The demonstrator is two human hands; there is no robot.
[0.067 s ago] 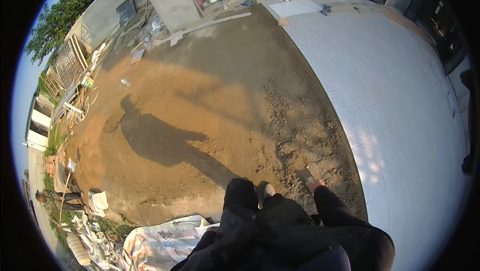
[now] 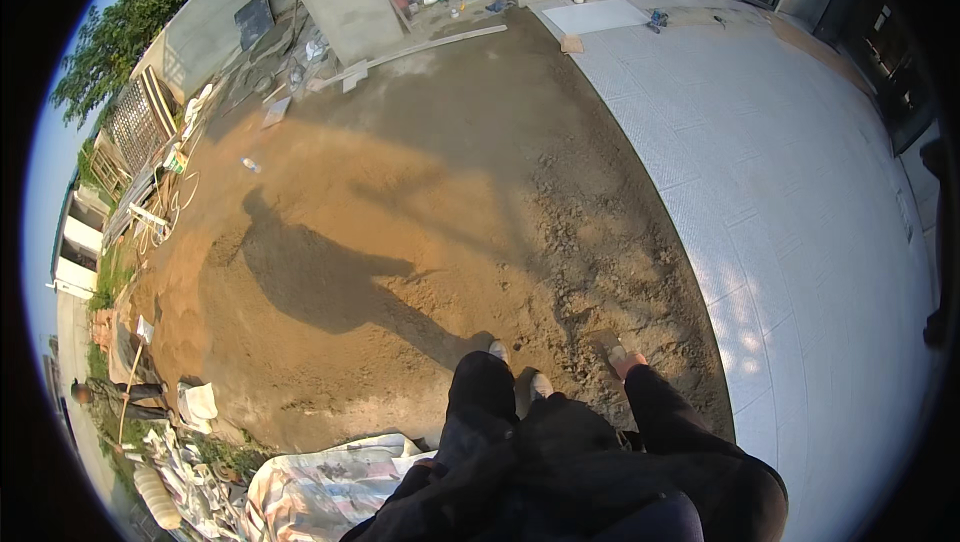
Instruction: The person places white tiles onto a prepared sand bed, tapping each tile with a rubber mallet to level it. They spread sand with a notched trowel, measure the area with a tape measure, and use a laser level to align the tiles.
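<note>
At the lower right of the head view, my right hand (image 2: 632, 364) grips a trowel (image 2: 610, 350) low over rough, lumpy mortar (image 2: 590, 272). Little of my left hand (image 2: 425, 463) shows beside my dark left leg at the bottom, so its fingers are hidden. My shoes (image 2: 540, 384) stand on the sandy bed, and my shadow falls across it. To the right, pale textured tiles (image 2: 740, 192) border the mortar along a curved-looking edge. Behind my left side lies a striped tarp (image 2: 310, 482).
A co-worker (image 2: 110, 397) with a long pole is at the lower left. Planks and hoses (image 2: 150, 212) line the left side. A concrete pillar (image 2: 330, 2), long board (image 2: 435, 42) and clutter stand at the back, with dark doors (image 2: 840, 22) and a blue tool (image 2: 655, 20) at right.
The tip of my left shoe now shows beyond my knee. My right hand and the trowel have shifted very slightly left.
</note>
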